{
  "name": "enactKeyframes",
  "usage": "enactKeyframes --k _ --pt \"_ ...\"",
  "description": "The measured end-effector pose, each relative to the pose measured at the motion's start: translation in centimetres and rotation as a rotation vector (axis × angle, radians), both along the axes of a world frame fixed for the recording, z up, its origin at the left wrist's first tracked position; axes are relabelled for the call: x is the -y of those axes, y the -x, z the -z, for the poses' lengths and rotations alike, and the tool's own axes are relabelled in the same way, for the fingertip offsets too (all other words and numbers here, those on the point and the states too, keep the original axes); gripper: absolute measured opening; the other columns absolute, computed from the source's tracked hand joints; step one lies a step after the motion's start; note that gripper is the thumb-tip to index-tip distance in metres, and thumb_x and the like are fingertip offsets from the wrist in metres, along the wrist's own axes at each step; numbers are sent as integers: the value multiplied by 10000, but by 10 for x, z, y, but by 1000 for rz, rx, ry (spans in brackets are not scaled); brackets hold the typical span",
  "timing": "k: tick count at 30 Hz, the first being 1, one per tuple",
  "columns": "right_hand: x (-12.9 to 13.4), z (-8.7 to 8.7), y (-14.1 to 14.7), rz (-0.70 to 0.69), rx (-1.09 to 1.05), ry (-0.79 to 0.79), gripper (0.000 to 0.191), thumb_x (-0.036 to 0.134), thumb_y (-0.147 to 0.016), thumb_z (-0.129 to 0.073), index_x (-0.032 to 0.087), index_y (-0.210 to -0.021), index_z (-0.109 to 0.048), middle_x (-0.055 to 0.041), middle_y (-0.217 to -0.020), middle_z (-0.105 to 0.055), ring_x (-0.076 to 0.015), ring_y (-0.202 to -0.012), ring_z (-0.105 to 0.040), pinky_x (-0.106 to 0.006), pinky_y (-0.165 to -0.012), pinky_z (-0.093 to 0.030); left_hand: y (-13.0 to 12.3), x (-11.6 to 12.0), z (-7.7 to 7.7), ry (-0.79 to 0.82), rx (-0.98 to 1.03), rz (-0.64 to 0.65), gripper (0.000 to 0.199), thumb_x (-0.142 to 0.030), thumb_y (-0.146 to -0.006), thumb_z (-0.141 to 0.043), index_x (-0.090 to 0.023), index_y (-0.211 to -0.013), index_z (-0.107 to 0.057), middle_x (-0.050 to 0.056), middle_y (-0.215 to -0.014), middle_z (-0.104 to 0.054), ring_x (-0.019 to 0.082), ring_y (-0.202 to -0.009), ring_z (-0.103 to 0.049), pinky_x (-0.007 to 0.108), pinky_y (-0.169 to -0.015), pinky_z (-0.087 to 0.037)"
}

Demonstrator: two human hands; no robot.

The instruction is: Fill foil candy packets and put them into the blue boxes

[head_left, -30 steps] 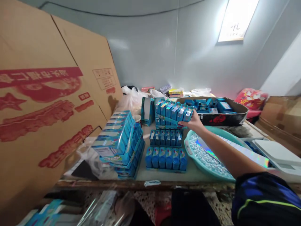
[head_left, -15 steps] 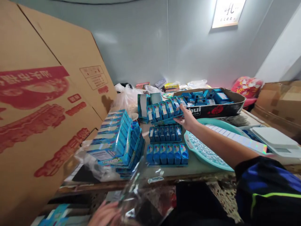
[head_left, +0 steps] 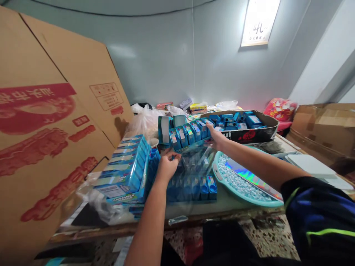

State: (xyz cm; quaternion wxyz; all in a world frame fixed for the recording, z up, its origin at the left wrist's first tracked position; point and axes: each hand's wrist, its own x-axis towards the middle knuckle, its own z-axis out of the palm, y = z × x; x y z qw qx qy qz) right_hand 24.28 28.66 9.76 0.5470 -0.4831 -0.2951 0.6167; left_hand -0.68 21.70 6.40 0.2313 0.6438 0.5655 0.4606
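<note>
My right hand (head_left: 215,135) grips the right end of a blue display tray (head_left: 188,145) that carries a tilted row of small blue candy boxes (head_left: 191,133). In front of it my left hand (head_left: 168,162) is closed, its fingers pinching a clear plastic bag (head_left: 194,160). The bag hangs just below the tray, over two more rows of small blue boxes (head_left: 204,186) on the table, and blurs them. To the left of my left hand stands a stack of filled blue display boxes (head_left: 123,166).
A teal basket (head_left: 244,201) of small wrapped pieces, with a shiny label strip on it, sits at right beside a white scale (head_left: 309,165). Behind is a black-sided carton (head_left: 249,136) of loose blue boxes. A tall cardboard box (head_left: 55,122) borders the left.
My left hand has risen from below the table edge to the tray, bringing the clear bag along. My right hand keeps its hold on the tray. The view has shifted slightly.
</note>
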Motion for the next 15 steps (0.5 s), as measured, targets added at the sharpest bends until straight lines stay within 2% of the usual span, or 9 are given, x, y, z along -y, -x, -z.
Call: enactKeyframes --k 4,8,10,12,15 --pt "5 -8 -7 31 71 9 579 698 -848 -670 216 -1146 -554 19 -687 -650 -149 -542 -608 -336 -601 -610 -8 -19 15 -57 87 39 149 -350 -781 -702 -216 -765 -765 143 -1330 -664 323 -1358 -532 468 -1129 -421" --pt "15 -8 -23 -76 -73 96 723 858 -888 -366 212 -1145 -566 -75 -818 -715 -219 -650 -704 -379 -625 -620 -2 -17 15 -112 110 63 218 -420 -799 -684 -217 -760 -754 117 -1208 -716 297 -1281 -573 462 -1113 -424" --pt "21 -7 -33 -182 -139 142 849 916 -851 -256 184 -1114 -597 -131 -870 -732 -260 -716 -730 -420 -655 -628 1 -13 11 -120 117 82 259 -458 -802 -686 -211 -745 -739 94 -1035 -740 269 -1127 -638 413 -1015 -489" --pt "28 -4 -39 -318 -183 160 940 947 -821 -199 160 -1091 -636 -162 -899 -744 -292 -779 -738 -463 -699 -631 1 -7 9 -73 138 112 303 -498 -806 -686 -203 -749 -723 56 -842 -712 222 -895 -663 341 -840 -534" --pt "44 3 -40 -411 -248 160 962 953 -816 -198 167 -1107 -670 -150 -927 -762 -310 -836 -739 -509 -750 -626 -2 9 6 21 145 147 345 -540 -799 -695 -197 -774 -719 28 -729 -672 188 -711 -627 294 -675 -508"
